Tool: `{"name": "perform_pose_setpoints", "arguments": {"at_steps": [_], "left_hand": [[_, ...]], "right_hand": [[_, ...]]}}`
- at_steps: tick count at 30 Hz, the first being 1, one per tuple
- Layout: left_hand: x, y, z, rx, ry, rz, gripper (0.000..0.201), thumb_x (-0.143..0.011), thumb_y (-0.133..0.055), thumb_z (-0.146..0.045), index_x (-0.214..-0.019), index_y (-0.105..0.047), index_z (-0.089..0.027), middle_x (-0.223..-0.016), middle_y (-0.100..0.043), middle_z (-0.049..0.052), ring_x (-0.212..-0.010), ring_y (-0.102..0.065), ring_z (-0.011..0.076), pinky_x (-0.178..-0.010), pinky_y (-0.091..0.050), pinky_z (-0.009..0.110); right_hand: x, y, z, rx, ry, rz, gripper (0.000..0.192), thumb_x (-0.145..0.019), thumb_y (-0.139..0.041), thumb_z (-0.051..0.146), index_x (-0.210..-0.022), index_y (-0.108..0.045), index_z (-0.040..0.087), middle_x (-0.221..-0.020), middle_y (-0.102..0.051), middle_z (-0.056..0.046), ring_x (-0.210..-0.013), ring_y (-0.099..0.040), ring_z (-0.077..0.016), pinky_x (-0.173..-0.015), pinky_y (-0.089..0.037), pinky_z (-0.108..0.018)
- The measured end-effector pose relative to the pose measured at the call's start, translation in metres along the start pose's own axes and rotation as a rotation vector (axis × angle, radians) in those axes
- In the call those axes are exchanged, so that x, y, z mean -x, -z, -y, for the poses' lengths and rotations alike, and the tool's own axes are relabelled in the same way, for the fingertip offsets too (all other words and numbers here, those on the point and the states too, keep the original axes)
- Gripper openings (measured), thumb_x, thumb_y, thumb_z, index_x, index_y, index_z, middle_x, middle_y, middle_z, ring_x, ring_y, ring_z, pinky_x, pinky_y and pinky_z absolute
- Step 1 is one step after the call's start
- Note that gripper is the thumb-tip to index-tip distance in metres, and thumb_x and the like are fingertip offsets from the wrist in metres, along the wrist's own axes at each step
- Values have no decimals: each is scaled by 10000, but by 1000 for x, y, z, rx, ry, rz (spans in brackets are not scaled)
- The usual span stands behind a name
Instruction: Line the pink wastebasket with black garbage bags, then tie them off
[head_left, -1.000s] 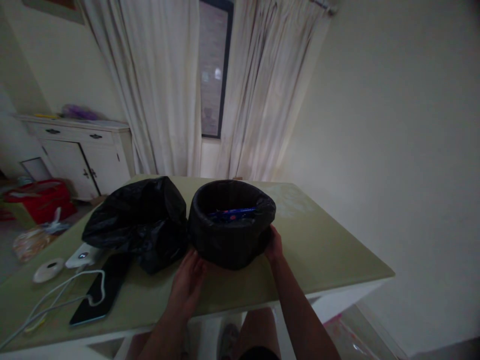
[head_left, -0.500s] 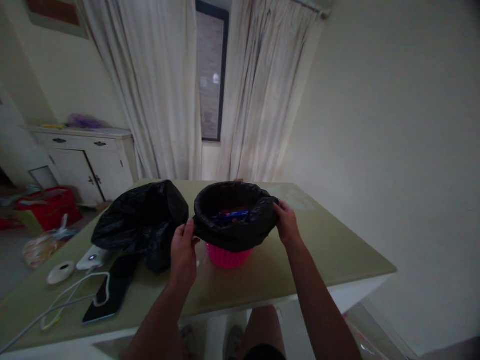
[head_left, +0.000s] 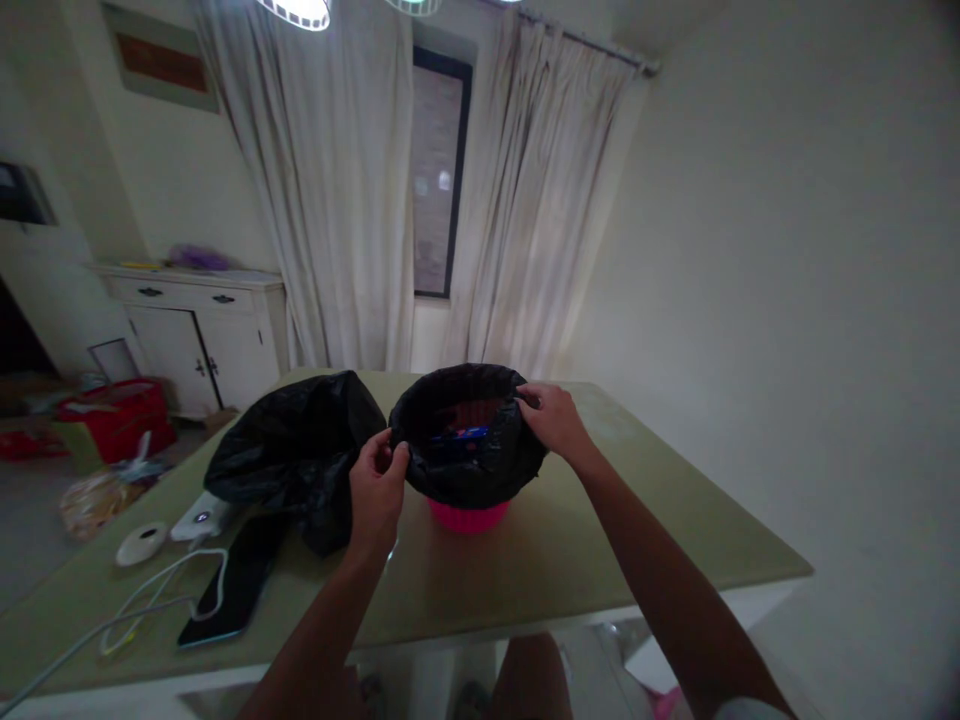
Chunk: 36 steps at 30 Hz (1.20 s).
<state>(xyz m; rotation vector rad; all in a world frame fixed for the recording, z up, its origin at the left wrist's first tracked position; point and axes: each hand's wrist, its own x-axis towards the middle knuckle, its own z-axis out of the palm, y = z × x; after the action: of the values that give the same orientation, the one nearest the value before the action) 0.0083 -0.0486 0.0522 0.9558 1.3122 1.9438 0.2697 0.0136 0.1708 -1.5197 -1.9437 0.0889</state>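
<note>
A pink basket (head_left: 469, 517) stands on the table, with a black plastic bag (head_left: 480, 480) folded over its rim and hanging down its outside. Inside the basket lies a blue packet (head_left: 460, 434), partly hidden by the bag. My left hand (head_left: 377, 482) pinches the bag at the left of the rim. On the right side of the rim, my right hand (head_left: 553, 417) grips the bag's edge between thumb and fingers. Another black plastic bag (head_left: 289, 450) lies puffed open just beyond my left hand.
On the table's left are a black phone (head_left: 234, 580), a white cable (head_left: 169, 603), a white box-shaped device (head_left: 199, 517) and a round white object (head_left: 141, 544). The table (head_left: 652, 520) runs toward the right wall. A white cabinet (head_left: 202, 335) and red bag (head_left: 120, 418) stand behind.
My right hand has moved from the outer right side up onto the rim, shifting its hold on the bag. More of the basket's inside shows. The camera view has tilted up.
</note>
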Motion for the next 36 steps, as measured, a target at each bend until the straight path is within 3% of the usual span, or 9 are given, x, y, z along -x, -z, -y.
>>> {"name": "perform_pose_setpoints", "arguments": {"at_steps": [6,8,13,19,23,27,29,32,36], "left_hand": [[3,-8,-10,-20,-59,11,455,-746,-858,-415,-1131,-800,-179,-1172,-660,73,-875,-689,186,-797,-591,335],[6,-13,-19,14,-53,18,389,-739,-872,-326,-1096,-811,-184,-1167,-639,66,-829,-675,162,-744,-585,302],[12,-23,-30,87,15,90,342,-707,-907,-217,-1040,-836,-180,-1082,-622,39,-720,-636,126,-667,-550,268],[22,-37,-27,148,-36,270,304,-714,-887,-205,-1009,-816,-192,-1071,-651,61,-896,-681,200,-760,-579,291],[22,-34,-24,76,-86,143,385,-772,-925,-322,-1128,-805,-241,-1216,-674,88,-1041,-682,226,-826,-580,291],[12,-25,-28,256,-27,59,568,-911,-864,-412,-1443,-678,-340,-1593,-616,85,-1508,-558,263,-1199,-487,367],[6,-23,-35,317,-48,35,613,-953,-830,-453,-1521,-617,-362,-1715,-523,68,-1624,-451,258,-1296,-404,387],[-3,-27,-52,385,-237,49,679,-936,-858,-472,-1546,-591,-341,-1748,-483,87,-1642,-434,268,-1310,-404,393],[-12,-40,-85,505,-396,192,607,-850,-947,-399,-1384,-666,-329,-1613,-604,87,-1439,-647,264,-1197,-539,399]], "right_hand": [[-12,-15,7,-585,-109,208,399,-835,-778,406,-1164,-834,186,-973,-814,-33,-758,-680,-187,-661,-535,-283],[-14,-26,9,-721,-107,192,376,-820,-770,391,-1139,-833,202,-938,-804,-12,-770,-685,-191,-709,-567,-304],[-4,-45,29,-683,71,130,411,-818,-796,299,-1219,-839,216,-1169,-811,-67,-1092,-718,-255,-1100,-540,-449],[34,-36,86,-696,399,370,556,-918,-746,302,-1463,-728,195,-998,-707,-15,-800,-615,-136,-780,-549,-277],[29,1,94,-929,321,79,440,-916,-753,353,-1348,-759,269,-1003,-678,7,-755,-608,-114,-658,-523,-224],[-7,43,56,-1124,176,-446,331,-827,-797,352,-1145,-760,267,-1010,-718,14,-854,-642,-138,-734,-567,-247],[-23,60,30,-1190,99,-605,294,-761,-791,309,-1040,-740,233,-972,-725,9,-854,-647,-140,-767,-579,-266],[-35,74,-6,-1241,-23,-710,260,-697,-765,253,-947,-706,216,-884,-708,10,-783,-632,-129,-715,-568,-252],[-34,81,-36,-1203,-126,-688,256,-725,-716,227,-976,-667,230,-856,-699,12,-755,-635,-128,-627,-537,-226]]}}
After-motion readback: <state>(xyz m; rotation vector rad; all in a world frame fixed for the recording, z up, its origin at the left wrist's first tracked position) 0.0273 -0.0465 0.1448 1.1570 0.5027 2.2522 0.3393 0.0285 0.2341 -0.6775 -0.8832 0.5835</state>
